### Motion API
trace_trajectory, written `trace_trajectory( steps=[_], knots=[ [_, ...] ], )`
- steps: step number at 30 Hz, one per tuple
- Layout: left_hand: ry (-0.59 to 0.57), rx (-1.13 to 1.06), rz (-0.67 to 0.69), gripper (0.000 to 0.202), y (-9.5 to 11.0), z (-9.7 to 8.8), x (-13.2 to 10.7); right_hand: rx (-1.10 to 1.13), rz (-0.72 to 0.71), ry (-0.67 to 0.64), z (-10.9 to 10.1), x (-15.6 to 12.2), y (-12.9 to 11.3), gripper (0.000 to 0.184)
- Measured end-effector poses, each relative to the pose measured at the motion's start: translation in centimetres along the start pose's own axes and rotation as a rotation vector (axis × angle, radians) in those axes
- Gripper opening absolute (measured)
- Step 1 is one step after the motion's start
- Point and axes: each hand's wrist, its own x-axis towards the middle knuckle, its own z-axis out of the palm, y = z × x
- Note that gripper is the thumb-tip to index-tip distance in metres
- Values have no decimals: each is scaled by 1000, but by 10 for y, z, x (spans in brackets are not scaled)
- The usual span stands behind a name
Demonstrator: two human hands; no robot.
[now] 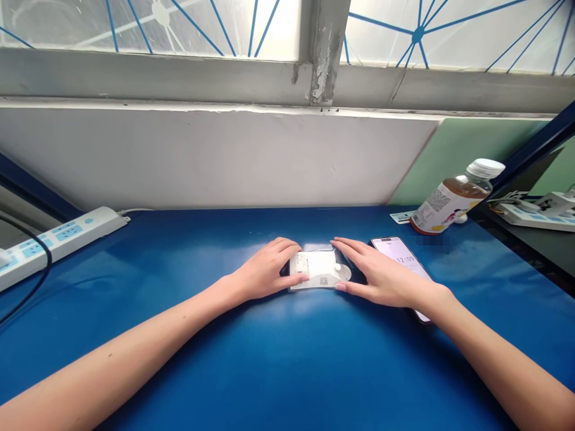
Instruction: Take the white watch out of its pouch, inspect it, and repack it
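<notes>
A small clear plastic packet with white printed contents lies on the blue table, between my two hands. Its front bears small print and a square code, and a rounded white part shows at its right end. My left hand grips the left end, thumb on top and fingers at the far edge. At the right end, my right hand spans the packet, its thumb by the near edge and its index finger by the far edge. A phone showing 12:09 lies partly under my right hand and wrist.
A capped bottle of brown drink stands at the back right beside a small white label. A white power strip with a black cable lies at left. Another strip sits far right. A wall borders the table's back.
</notes>
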Motion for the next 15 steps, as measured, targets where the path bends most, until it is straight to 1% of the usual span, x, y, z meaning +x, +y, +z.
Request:
trace_trajectory(
  steps=[2,5,9,11,15],
  knots=[
    [-8,16,15,41,0,0,1,-27,23,-30,2,0,3,85],
    [-22,31,26,44,-1,0,1,-39,48,-49,4,0,6,87],
    [-22,39,35,47,-1,0,0,-5,27,-31,2,-1,5,81],
    [-29,37,46,48,-1,0,-1,5,27,-48,2,-1,4,78],
    [-54,49,71,63,0,-2,-1,19,54,-72,1,-1,2,79]
  ],
)
